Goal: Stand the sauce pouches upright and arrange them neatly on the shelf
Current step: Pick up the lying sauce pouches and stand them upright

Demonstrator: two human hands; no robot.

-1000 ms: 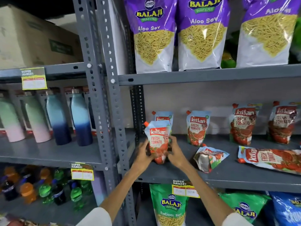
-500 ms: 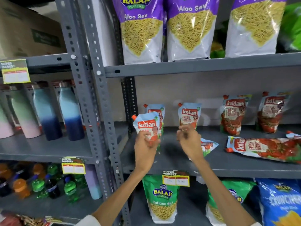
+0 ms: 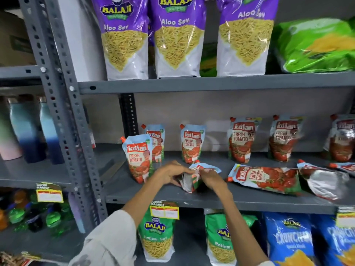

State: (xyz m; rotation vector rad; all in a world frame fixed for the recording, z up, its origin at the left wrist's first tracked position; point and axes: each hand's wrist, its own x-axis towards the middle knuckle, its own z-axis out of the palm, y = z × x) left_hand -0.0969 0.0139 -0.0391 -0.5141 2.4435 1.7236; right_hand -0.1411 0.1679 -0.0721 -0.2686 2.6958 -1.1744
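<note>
Kissan tomato sauce pouches sit on the grey middle shelf (image 3: 211, 198). A front pouch (image 3: 137, 157) stands upright at the left, free of my hands, with another upright pouch (image 3: 156, 143) behind it. More upright pouches (image 3: 191, 144) line the back wall. A small fallen pouch (image 3: 194, 176) lies mid-shelf; my left hand (image 3: 169, 172) and my right hand (image 3: 210, 177) both grip it. To the right, a large pouch (image 3: 265, 178) lies flat and a silver-backed pouch (image 3: 324, 182) lies face down.
Purple Aloo Sev bags (image 3: 178, 37) fill the shelf above. Green Ratlami Sev bags (image 3: 157, 237) and blue snack bags (image 3: 292, 240) stand below. Pastel bottles (image 3: 28, 129) stand in the left bay beyond the perforated grey upright (image 3: 63, 112). Price tags (image 3: 164, 210) hang on the shelf edge.
My left hand has let go of the front left pouch, which now stands upright. Both hands have moved right and taken hold of the small fallen pouch.
</note>
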